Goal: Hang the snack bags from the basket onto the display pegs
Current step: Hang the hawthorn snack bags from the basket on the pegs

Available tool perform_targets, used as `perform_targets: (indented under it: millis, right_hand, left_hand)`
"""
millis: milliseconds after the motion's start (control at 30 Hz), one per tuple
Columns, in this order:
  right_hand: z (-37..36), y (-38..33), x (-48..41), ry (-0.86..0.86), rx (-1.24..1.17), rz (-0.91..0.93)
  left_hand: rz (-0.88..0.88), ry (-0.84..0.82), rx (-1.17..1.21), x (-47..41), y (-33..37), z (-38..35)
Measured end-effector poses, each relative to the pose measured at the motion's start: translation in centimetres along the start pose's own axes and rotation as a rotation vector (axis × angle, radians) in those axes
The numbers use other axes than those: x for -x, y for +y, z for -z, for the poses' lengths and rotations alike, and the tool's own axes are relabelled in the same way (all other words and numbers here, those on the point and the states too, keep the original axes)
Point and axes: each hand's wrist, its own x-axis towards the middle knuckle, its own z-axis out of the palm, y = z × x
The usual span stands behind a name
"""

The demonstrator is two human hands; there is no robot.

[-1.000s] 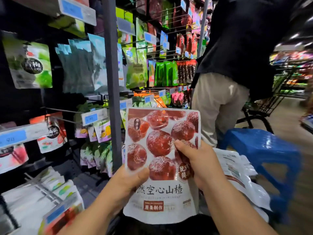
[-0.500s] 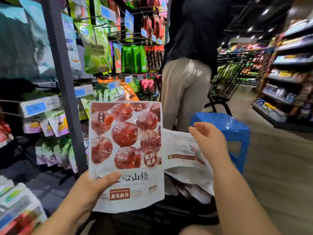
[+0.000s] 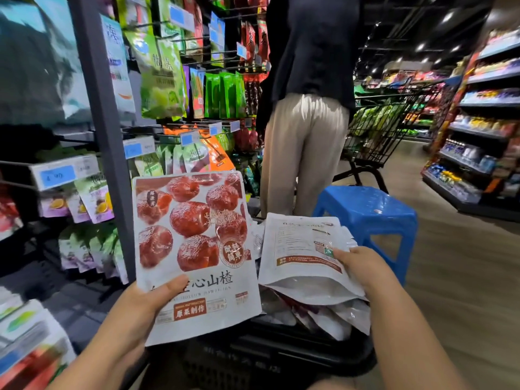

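the left hand [image 3: 146,308] is pinching the lower edge of a glossy hawthorn bag [image 3: 194,235], holding it upright. the right hand [image 3: 363,266] is gripping a second white bag [image 3: 301,257] — back side up — over the black basket [image 3: 270,358] of pouches [image 3: 334,319]. wire pegs [image 3: 194,124] are crowding the left; a blue plastic stool [image 3: 365,212] is standing just beyond, floor [image 3: 464,277] lying open rightward.

left hand [image 3: 143,305] pinching, thumb on top; right hand [image 3: 365,267] gripping.

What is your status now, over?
Left hand holds white red-fruit snack bag. Right hand grips second white bag over black plastic basket. Person and blue stool ahead.
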Motion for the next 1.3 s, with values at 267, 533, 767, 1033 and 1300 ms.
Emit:
perform_targets:
  millis: [267,533,767,1033,1300]
  right_hand:
    - [0.6,-1.3,1.1,0.061,-0.386,0.094]
    - [-0.1,-3.0,2.5,0.023,-0.457,0.251]
    - [-2.5,-5.5,5.3,-0.142,-0.416,0.348]
    - [-4.1,-6.9,7.1,-0.290,-0.399,0.391]
    - [-5.4,-7.8,7.9,0.121,0.161,0.620]
  left_hand:
    - [-0.024,0.121,0.045,-0.6,0.6,1.7]
    - [0.008,0.144,0.035,-0.1,2.3,0.6]
    - [0.044,0.089,-0.007,1.4,3.2,-1.2]
    - [0.055,0.082,-0.008,2.5,3.5,-1.6]
    - [0.013,0.182,0.077,2.5,2.9,-1.2]
